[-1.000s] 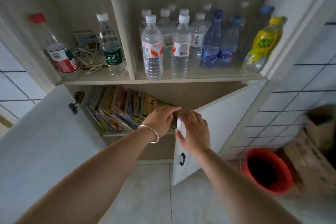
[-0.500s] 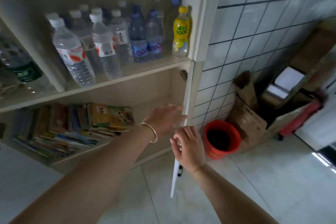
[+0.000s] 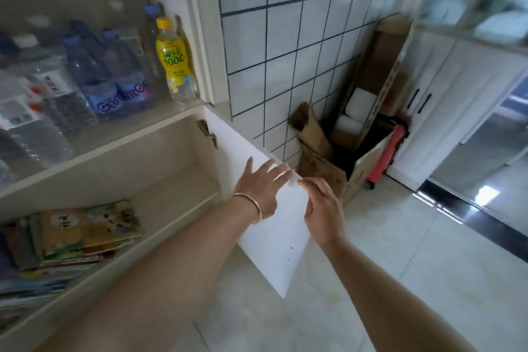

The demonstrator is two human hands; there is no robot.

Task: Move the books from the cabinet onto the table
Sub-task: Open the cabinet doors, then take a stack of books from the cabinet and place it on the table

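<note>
A stack of colourful picture books [image 3: 85, 226] lies leaning in the lower compartment of the cabinet, at the left. The white right-hand cabinet door [image 3: 274, 251] stands swung wide open toward the tiled wall. My left hand [image 3: 263, 183], with a thin bangle at the wrist, rests flat with spread fingers on the door's inner face near its top corner. My right hand [image 3: 323, 208] holds the door's outer edge just below that corner. Neither hand touches the books.
Several water bottles [image 3: 120, 86] and a yellow drink bottle [image 3: 174, 60] fill the shelf above the books. An open cardboard box [image 3: 323, 168] and a red object [image 3: 385, 151] stand behind the door against the tiled wall [image 3: 285, 51]. White cupboards [image 3: 445, 100] are at right.
The view has swung to the right. The cabinet door has opened wider toward the wall, with both hands moving along on it. The red bucket is now out of sight.
</note>
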